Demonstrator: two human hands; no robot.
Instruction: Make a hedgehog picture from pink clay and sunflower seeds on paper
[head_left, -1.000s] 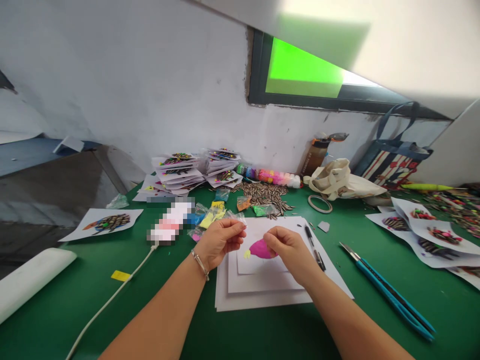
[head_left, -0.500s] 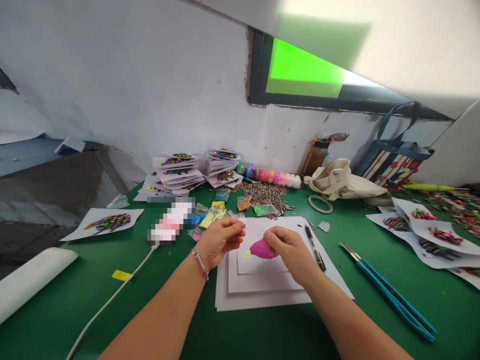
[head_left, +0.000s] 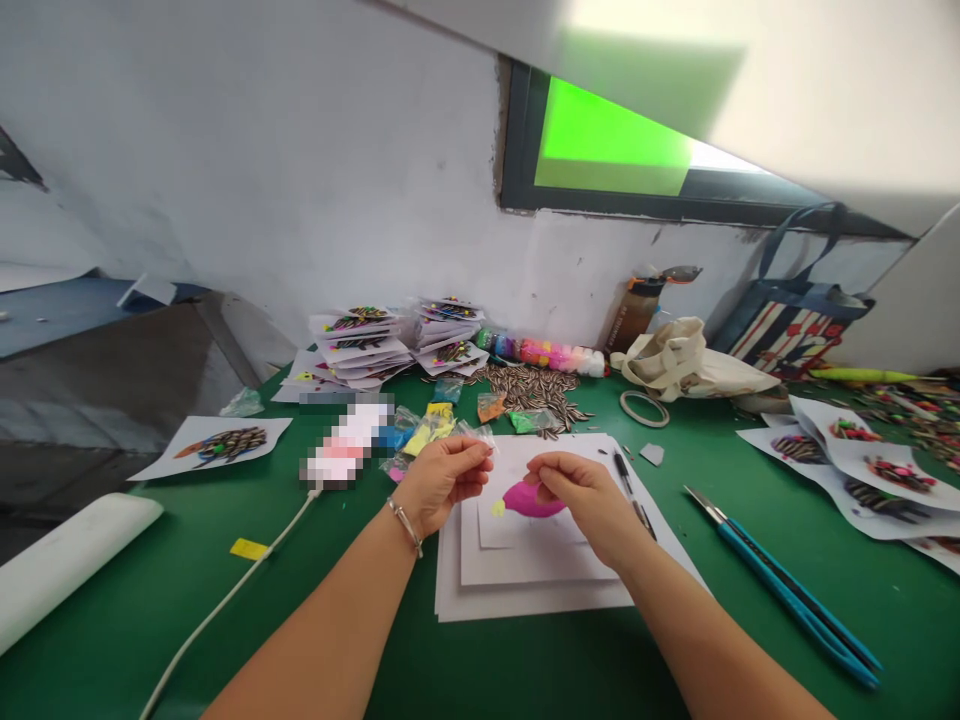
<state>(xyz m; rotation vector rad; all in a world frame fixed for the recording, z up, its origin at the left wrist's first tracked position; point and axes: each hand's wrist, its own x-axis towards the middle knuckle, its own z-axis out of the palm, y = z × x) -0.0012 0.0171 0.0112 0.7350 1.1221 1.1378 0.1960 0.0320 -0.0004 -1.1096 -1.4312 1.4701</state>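
Hardly anything has moved since the earlier frames: both hands stay over the paper, and only the view has drifted slightly.

Nearest on the green surface (head_left: 315, 640) lies a stack of white sheets (head_left: 525, 595). Above it, the left grip (head_left: 442, 480) is clenched, thumb and forefinger pinching a small clear packet (head_left: 480, 434). The right grip (head_left: 589, 500) has its fingertips drawn together at the right end of the pink piece (head_left: 525, 499). Whether it pinches or only presses, I cannot tell.

That pink piece sits on the top sheet between the hands. It is a bright magenta, rounded blob tapering toward a little yellow dab on its left. It looks soft, light and clay-like, so it would likely dent or smear. Its rim is the safer hold.

Just beyond lie a black pen (head_left: 628, 482) and, to the right, a blue craft knife (head_left: 795, 590). Farther back are coloured packets (head_left: 427, 428), a heap of sunflower seeds (head_left: 534, 388) and stacked decorated cards (head_left: 360, 345) by the wall.
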